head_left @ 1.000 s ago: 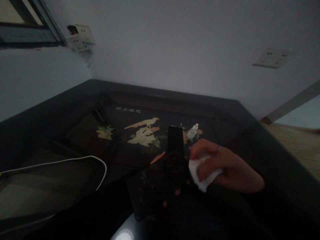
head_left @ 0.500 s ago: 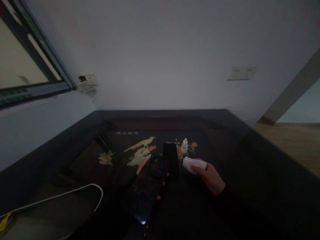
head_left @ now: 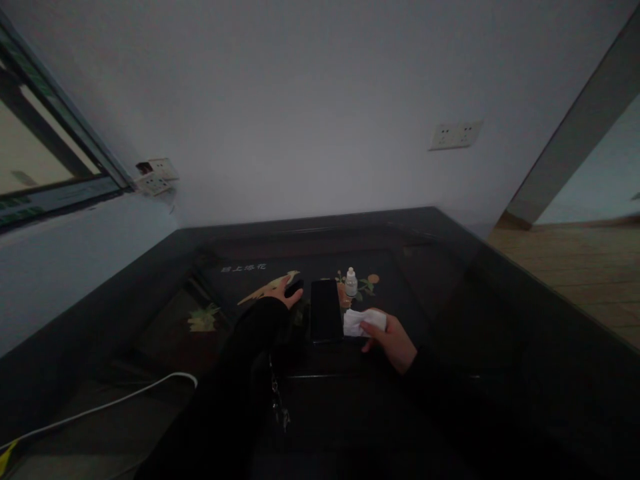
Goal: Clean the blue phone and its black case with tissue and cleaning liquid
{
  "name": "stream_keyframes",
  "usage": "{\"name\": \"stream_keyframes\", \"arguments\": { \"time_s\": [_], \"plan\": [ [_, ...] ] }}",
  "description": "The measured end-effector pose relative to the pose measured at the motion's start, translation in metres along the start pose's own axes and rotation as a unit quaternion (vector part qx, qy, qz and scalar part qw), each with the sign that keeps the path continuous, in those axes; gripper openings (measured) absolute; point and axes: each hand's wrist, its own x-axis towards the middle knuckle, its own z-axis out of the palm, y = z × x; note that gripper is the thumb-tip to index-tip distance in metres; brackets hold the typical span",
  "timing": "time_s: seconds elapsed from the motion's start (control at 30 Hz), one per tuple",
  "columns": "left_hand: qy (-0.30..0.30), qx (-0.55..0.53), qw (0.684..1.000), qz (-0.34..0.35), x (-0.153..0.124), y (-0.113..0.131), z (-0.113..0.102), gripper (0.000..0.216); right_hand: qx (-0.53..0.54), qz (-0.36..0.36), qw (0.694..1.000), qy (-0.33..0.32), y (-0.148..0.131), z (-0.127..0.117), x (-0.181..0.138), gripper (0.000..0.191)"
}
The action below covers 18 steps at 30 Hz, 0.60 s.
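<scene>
My left hand [head_left: 281,293] is at the left of the table's middle, thumb and fingers around a dark phone [head_left: 294,289]; most of that phone is hidden or lost in the dark. A charm [head_left: 278,403] on a strap dangles below my left wrist. A second black phone [head_left: 325,311] lies flat between my hands. Closed on a folded white tissue [head_left: 356,323], my right hand [head_left: 396,339] is just right of this phone. Beyond the tissue, a small white dropper bottle [head_left: 351,284] stands upright.
The dark table [head_left: 310,227] has a printed bird [head_left: 267,289] and flowers under its glossy top. A white cable [head_left: 130,395] runs along the lower left. Wall sockets [head_left: 455,135] are on the wall behind, and a window is at the upper left.
My left hand has moved away from me with the phone and turned, so its back now shows instead of fingertips. My right hand still holds the tissue. The camera view has shifted.
</scene>
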Motion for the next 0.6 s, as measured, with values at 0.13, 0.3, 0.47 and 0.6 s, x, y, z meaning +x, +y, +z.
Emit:
{"name": "stream_keyframes", "arguments": {
  "time_s": [0.13, 0.3, 0.47, 0.6],
  "plan": [
    [0.071, 0.259, 0.962, -0.046, 0.010, 0.006, 0.015, 0.076, 0.028, -0.001, 0.999, 0.017, 0.007, -0.001, 0.005, 0.039],
    [0.079, 0.417, 0.903, -0.069, 0.013, 0.007, 0.023, 0.077, -0.001, -0.007, 1.000, 0.023, 0.007, -0.005, 0.007, 0.036],
    [0.058, 0.439, 0.892, -0.091, 0.016, 0.014, 0.026, 0.077, -0.038, -0.001, 0.999, 0.014, 0.001, -0.003, 0.005, 0.027],
    [0.061, 0.382, 0.917, -0.094, 0.013, 0.026, 0.014, 0.082, -0.027, -0.005, 0.999, 0.018, -0.002, -0.001, 0.003, 0.025]
  ]
}}
